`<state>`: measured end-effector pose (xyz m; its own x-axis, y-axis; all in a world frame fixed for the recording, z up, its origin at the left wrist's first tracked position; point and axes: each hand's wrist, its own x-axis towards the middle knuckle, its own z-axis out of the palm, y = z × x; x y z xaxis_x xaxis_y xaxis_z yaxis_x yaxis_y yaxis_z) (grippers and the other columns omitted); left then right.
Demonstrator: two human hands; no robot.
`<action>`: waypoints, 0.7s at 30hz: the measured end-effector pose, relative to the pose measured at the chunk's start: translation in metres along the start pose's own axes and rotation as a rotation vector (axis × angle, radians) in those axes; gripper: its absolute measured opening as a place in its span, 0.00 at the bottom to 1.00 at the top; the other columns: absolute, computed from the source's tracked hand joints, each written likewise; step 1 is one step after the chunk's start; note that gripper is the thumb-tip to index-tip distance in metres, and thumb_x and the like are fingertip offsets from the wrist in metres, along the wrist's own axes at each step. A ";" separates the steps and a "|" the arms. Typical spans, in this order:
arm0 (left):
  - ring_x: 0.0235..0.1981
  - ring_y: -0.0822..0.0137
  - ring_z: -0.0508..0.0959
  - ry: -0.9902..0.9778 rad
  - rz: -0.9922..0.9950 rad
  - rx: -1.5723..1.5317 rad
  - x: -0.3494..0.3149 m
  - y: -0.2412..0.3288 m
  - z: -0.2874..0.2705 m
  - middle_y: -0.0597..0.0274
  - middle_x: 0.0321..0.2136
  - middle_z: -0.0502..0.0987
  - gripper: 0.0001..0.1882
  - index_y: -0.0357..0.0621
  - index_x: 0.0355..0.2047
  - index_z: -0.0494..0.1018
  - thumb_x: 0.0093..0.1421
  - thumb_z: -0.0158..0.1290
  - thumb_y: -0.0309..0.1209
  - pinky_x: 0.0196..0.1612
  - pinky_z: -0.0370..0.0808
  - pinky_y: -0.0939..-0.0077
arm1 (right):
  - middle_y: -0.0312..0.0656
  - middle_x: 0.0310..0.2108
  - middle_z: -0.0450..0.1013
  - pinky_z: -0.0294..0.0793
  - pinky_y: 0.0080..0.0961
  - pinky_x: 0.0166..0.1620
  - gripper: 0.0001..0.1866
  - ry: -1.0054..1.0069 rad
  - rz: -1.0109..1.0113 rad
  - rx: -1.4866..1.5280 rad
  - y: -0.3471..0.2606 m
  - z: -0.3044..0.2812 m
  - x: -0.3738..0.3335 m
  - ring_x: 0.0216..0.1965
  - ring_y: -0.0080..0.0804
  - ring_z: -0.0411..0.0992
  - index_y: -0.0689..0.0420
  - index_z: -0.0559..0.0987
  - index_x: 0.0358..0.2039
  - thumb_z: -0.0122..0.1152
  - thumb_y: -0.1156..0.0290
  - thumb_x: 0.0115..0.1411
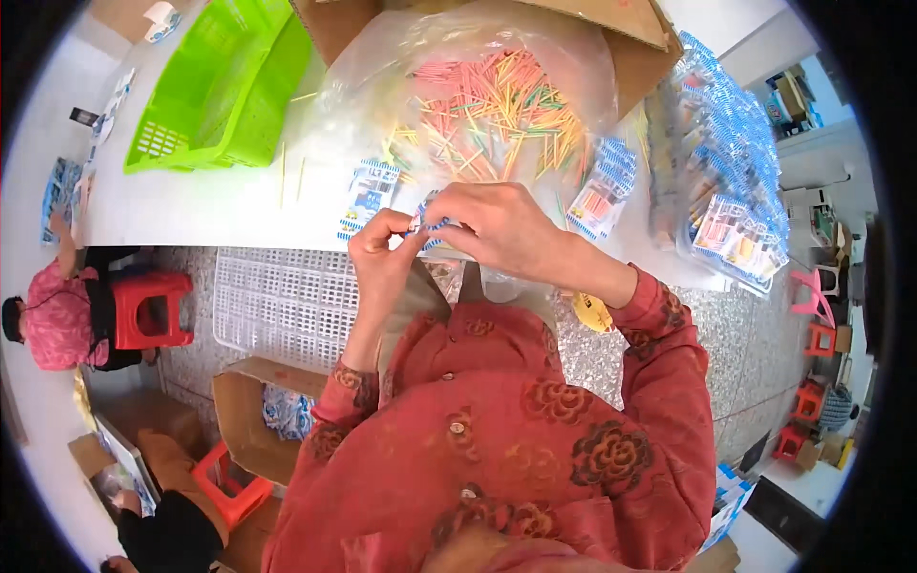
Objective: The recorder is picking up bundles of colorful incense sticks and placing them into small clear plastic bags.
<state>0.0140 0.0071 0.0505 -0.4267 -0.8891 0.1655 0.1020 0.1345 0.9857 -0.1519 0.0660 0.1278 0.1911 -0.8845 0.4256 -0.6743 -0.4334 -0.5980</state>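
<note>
At the near edge of the white table, my left hand [380, 256] and my right hand [499, 225] meet with fingers pinched on a small blue-and-white plastic packet [438, 225]. Most of that packet is hidden behind my fingers. Just beyond my hands, many thin pink, yellow and green sticks [511, 105] lie heaped on a clear plastic bag [377, 81] that spills from a cardboard box [638, 48]. One blue-and-white packet [370, 194] lies left of my hands. A few overlapping packets [604, 189] with sticks showing through lie to the right.
A clear tray piled with filled packets [731, 153] stands at the table's right end. On the left is a bright green basket [224, 91]. Below the table edge sit a white plastic crate [277, 306] and a cardboard box [250, 420]. Other people work at left.
</note>
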 end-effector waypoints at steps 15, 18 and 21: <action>0.19 0.86 0.58 0.098 -0.111 -0.112 -0.003 -0.011 -0.014 0.78 0.18 0.66 0.08 0.40 0.19 0.71 0.50 0.59 0.19 0.22 0.54 0.90 | 0.47 0.28 0.73 0.69 0.36 0.32 0.10 0.062 0.508 -0.317 0.191 -0.038 0.025 0.26 0.40 0.71 0.58 0.75 0.28 0.52 0.65 0.55; 0.20 0.86 0.59 0.099 -0.131 -0.116 -0.004 -0.010 -0.014 0.77 0.18 0.66 0.07 0.40 0.20 0.71 0.50 0.59 0.20 0.23 0.55 0.90 | 0.50 0.34 0.73 0.68 0.40 0.40 0.16 -0.019 0.527 -0.504 0.206 -0.027 0.040 0.35 0.44 0.72 0.59 0.75 0.31 0.52 0.57 0.55; 0.20 0.86 0.60 0.109 -0.137 -0.124 -0.006 -0.007 -0.015 0.77 0.19 0.67 0.07 0.39 0.20 0.71 0.50 0.59 0.20 0.23 0.56 0.90 | 0.51 0.40 0.72 0.66 0.42 0.48 0.21 -0.079 0.672 -0.548 0.180 -0.021 0.064 0.46 0.45 0.69 0.61 0.75 0.35 0.54 0.54 0.54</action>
<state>0.0296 0.0047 0.0419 -0.3452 -0.9383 0.0194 0.1622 -0.0393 0.9860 -0.2762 -0.0652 0.0616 -0.3351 -0.9414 0.0395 -0.9067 0.3108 -0.2853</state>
